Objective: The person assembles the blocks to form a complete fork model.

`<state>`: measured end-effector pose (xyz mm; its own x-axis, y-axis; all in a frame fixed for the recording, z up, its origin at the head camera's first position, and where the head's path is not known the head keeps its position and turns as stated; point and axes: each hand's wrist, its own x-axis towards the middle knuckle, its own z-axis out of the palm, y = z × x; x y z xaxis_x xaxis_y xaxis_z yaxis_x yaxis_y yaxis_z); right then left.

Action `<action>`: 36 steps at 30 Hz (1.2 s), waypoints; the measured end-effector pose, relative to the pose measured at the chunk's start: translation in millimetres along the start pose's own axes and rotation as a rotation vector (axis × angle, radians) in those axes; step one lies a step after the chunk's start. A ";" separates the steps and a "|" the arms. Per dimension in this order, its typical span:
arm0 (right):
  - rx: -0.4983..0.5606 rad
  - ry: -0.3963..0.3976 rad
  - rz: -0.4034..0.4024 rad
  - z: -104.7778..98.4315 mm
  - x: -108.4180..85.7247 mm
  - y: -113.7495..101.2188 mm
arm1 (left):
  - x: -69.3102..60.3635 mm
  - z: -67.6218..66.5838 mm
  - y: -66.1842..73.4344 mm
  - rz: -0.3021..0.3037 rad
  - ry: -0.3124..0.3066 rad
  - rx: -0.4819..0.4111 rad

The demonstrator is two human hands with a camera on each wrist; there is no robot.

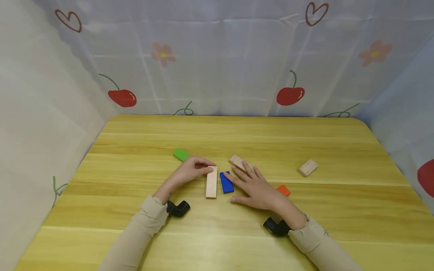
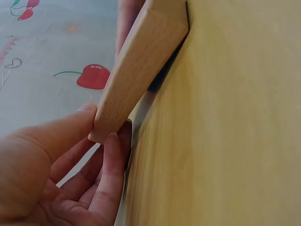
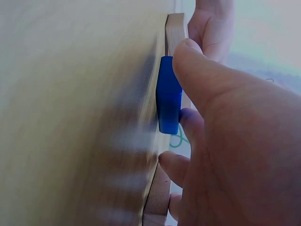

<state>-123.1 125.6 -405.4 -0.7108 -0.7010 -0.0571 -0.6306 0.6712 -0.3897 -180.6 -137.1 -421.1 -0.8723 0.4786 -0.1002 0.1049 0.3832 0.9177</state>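
My left hand (image 1: 191, 171) pinches one end of a long plain wooden block (image 1: 211, 183) between thumb and fingers. In the left wrist view the thumb and a fingertip grip the end of this wooden block (image 2: 136, 70). Just to its right lies a blue block (image 1: 226, 183) on the table. My right hand (image 1: 257, 192) is spread over it, the index fingertip at the top of the blue block (image 3: 168, 96). Other right fingers reach another wooden block (image 1: 237, 162) behind, partly hidden by them.
A green block (image 1: 181, 154) lies behind the left hand. An orange block (image 1: 283, 190) shows partly beside the right hand, and a wooden block (image 1: 307, 168) lies farther right. All are on the wooden table (image 1: 217, 241), with a patterned curtain (image 1: 217, 64) behind.
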 end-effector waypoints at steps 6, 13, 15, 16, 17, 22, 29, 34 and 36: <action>-0.006 -0.006 0.002 0.5 -0.1 -0.6 | 2.3 1.6 -0.7 -0.002 0.062 0.032; -0.006 0.008 -0.011 1.6 -0.3 0.1 | 2.2 3.8 1.8 0.045 0.101 0.105; -0.007 0.016 -0.018 1.3 -0.4 -0.1 | 0.3 4.5 3.6 0.076 0.103 0.130; -0.010 0.019 -0.021 1.3 -0.3 -0.2 | -1.0 4.9 4.8 0.088 0.102 0.146; -0.015 0.023 -0.026 1.3 -0.1 -0.3 | -3.2 5.0 5.9 0.103 0.101 0.168; -0.021 0.025 -0.031 1.2 0.4 -1.0 | -20.6 4.4 9.3 0.159 0.034 0.326; -0.015 0.016 -0.010 1.0 0.3 -0.5 | -40.0 6.3 4.6 0.215 -0.087 0.410; -0.007 0.017 -0.003 0.8 0.4 -0.2 | -43.9 11.7 0.6 0.246 -0.092 0.412; 0.019 0.033 -0.007 0.2 1.1 0.6 | -45.0 13.8 -0.8 0.260 -0.079 0.421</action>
<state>-124.2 125.2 -405.9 -0.7167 -0.6970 -0.0245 -0.6296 0.6617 -0.4071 -134.8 -148.1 -422.7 -0.7543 0.6530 0.0675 0.5120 0.5209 0.6830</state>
